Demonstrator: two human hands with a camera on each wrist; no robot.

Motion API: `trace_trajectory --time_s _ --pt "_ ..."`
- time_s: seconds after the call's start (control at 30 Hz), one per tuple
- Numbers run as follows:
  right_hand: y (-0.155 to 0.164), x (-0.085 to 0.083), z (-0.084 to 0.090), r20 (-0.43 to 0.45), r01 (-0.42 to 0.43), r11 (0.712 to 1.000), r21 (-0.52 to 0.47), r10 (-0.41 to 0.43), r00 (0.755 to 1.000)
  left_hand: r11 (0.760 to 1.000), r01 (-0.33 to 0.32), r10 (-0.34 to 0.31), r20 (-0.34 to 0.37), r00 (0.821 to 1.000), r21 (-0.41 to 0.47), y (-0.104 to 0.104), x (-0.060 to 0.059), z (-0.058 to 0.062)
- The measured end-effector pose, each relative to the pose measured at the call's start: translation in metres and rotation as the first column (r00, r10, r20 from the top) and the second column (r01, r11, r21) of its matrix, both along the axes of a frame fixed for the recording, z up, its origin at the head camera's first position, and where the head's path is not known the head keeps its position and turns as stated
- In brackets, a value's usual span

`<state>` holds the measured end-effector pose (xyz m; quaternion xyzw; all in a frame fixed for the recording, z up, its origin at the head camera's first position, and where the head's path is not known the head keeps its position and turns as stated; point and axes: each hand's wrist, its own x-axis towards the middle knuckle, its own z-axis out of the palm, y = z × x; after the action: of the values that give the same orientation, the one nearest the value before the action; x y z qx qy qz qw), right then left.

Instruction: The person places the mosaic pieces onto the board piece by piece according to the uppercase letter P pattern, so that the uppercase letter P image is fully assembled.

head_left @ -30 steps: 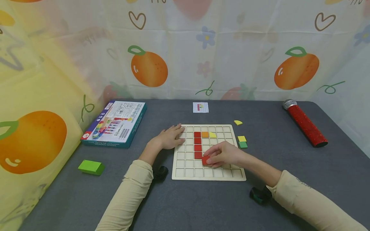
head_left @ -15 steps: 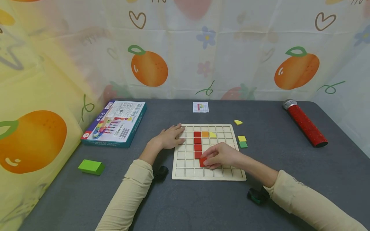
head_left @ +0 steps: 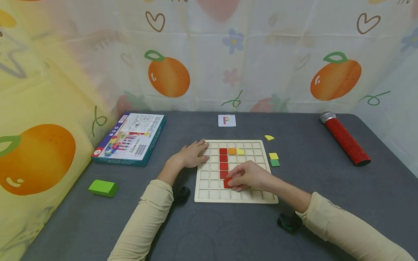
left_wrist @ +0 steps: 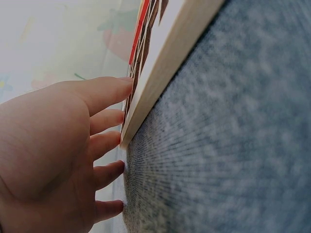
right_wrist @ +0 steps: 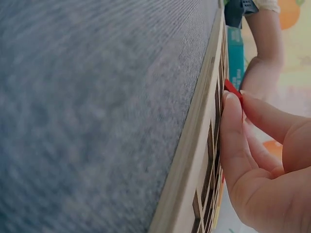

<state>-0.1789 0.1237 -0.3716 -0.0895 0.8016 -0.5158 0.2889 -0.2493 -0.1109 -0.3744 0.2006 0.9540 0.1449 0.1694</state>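
Observation:
A wooden grid board (head_left: 209, 196) lies on the dark table. Several red square tiles (head_left: 223, 158) form a column in its cells, with an orange tile (head_left: 232, 151) and a yellow tile (head_left: 240, 151) to the right of the top one. My right hand (head_left: 249, 176) pinches another red tile (head_left: 226, 182) between thumb and fingers, just below the column's lower end. In the right wrist view that red tile (right_wrist: 233, 89) is tilted, one edge down at the grid. My left hand (head_left: 191, 155) rests with spread fingers on the board's upper left corner.
Right of the board lie a yellow quarter-round tile (head_left: 269, 138), a yellow square tile (head_left: 273, 156) and a green tile (head_left: 274, 163). A pattern card (head_left: 226, 120) lies behind it. Further out are a box (head_left: 130, 139), a green block (head_left: 103, 188) and a red microphone (head_left: 347, 140).
My right hand has slid a little to the left with the red tile, bringing it from beside the column to below its last tile. The left hand has stayed on the board's corner.

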Motion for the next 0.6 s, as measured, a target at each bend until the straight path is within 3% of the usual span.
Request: trace_trajectory --time_s 0.6 --pt "-0.0084 0.0041 0.0005 -0.013 0.062 0.998 0.021 -0.062 0.998 1.0 0.003 -0.003 0.002 1.0 -0.003 -0.0006 -0.0023 -0.0017"
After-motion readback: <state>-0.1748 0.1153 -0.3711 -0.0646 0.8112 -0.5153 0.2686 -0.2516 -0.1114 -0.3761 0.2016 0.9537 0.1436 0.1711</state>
